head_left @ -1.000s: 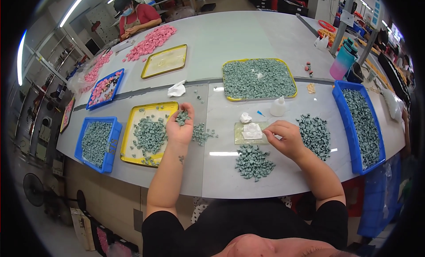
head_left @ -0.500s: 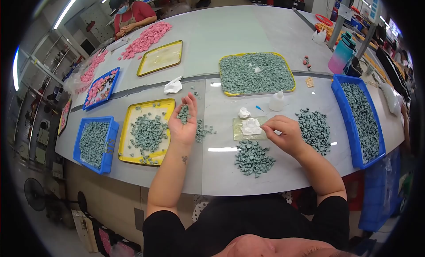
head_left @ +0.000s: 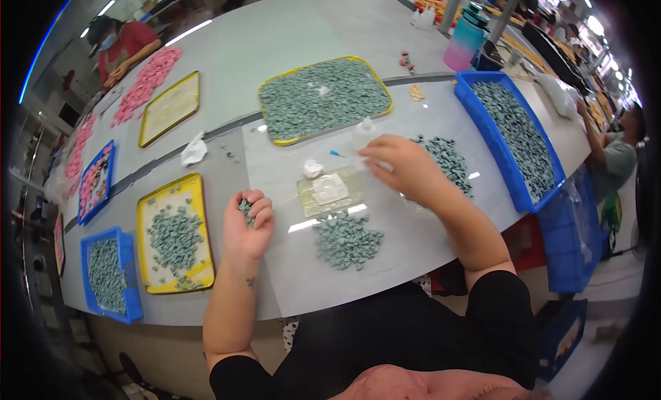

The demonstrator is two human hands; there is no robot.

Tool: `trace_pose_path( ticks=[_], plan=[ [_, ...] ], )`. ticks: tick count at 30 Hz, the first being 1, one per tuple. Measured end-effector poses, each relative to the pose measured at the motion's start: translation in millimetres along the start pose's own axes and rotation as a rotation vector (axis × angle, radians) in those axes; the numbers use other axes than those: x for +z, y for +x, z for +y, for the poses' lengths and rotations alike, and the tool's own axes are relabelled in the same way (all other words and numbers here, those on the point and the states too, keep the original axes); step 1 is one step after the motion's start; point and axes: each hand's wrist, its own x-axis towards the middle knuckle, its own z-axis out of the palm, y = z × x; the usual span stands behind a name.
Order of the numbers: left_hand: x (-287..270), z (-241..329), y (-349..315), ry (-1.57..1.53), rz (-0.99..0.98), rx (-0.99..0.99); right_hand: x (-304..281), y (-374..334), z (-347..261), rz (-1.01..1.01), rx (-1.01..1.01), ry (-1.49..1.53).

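Observation:
My left hand (head_left: pixel 249 228) is curled palm up around several small grey-green pieces (head_left: pixel 245 208), which show between the fingers. Over the right part of the table my right hand (head_left: pixel 406 169) has its fingers bent and apart. Its fingertips are beside a small white squeeze bottle (head_left: pixel 365 132); contact is hard to make out. Between the hands lies a pale greenish plate (head_left: pixel 308 201) with a white pad (head_left: pixel 330 188) on it. A crumpled white wad (head_left: pixel 312 168) sits at the plate's far edge, near a small blue tip (head_left: pixel 337 153). Just below the plate spreads a pile of green pieces (head_left: pixel 349 240).
On the left are a yellow-rimmed tray (head_left: pixel 208 262) and a blue bin (head_left: pixel 129 276) of green pieces. Farther back stands a full yellow-rimmed tray (head_left: pixel 390 105). A long blue bin (head_left: pixel 474 110) and a tall bottle (head_left: pixel 467 38) are right. A co-worker (head_left: pixel 124 45) sits far left.
The view has turned, so the table appears shifted left and tilted. My left fingers have closed over the green pieces. My right hand has left the white pad and moved toward the squeeze bottle.

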Motion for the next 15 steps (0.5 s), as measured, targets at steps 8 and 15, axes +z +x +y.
trace_pose_path(
  ticks=[8, 15],
  plan=[
    [-11, -15, 31, 0.366, 0.144, -0.150, 0, -3, 67, -0.359, 0.366, -0.099],
    [-8, -26, 55, 0.533, 0.210, -0.052, 45, 3, 93, -0.451, 0.378, -0.227]
  ],
)
